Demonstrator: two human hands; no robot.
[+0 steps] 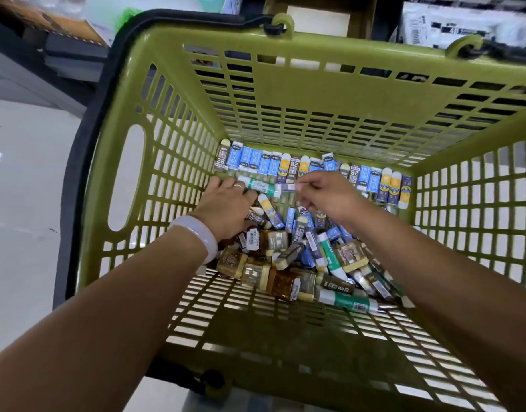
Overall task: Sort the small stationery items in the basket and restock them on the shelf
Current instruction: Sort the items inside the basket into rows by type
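Both hands were down in the olive-green slotted plastic basket (172, 93), left hand (226, 200) gripping a green-and-white sleeved eraser (260, 185), right hand (327, 194) pinching what looked like a purple-sleeved one (287, 187) just below the lined-up row of erasers (285, 165), so I'd keep each colour butted square against that row.
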